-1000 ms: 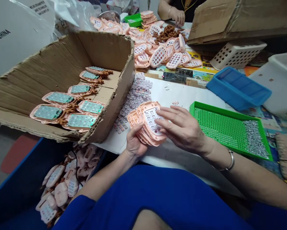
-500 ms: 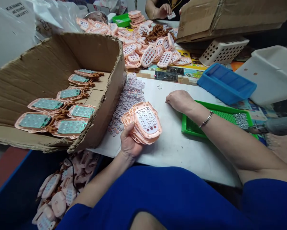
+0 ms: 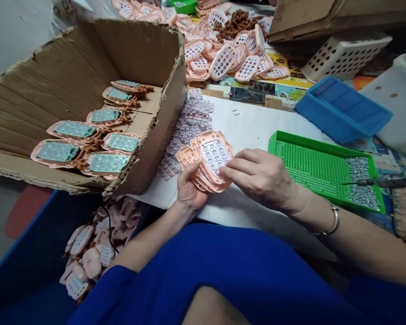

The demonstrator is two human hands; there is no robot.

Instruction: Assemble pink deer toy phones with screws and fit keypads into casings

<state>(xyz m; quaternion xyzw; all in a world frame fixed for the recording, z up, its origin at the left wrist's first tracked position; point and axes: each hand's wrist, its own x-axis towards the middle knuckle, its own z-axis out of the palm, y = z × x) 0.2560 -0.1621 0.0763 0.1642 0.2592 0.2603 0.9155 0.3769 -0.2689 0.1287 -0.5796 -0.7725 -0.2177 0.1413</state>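
On left hand (image 3: 188, 192), pink shells (image 3: 209, 160).

The stack of shells (image 3: 207, 162) at the centre is showing salmon pink, its top face carrying a grid of pale keys with small coloured marks. At nine o'clock the brown cardboard box (image 3: 87, 81) is holding pink shells (image 3: 58, 151) with mint-green, dotted boards and rust-brown cords. At three o'clock a bright green tray (image 3: 311, 169) is displaying a fine dotted pattern, with silvery screws (image 3: 360, 180) glinting at its far end. At two o'clock a blue bin (image 3: 341, 110) is sitting, and beyond it a white perforated basket (image 3: 345, 54). The tabletop (image 3: 250, 131) is showing white (the keypad sheets (image 3: 185, 131) on it are looking grey-lilac). A blue garment (image 3: 223, 275) is filling six o'clock.
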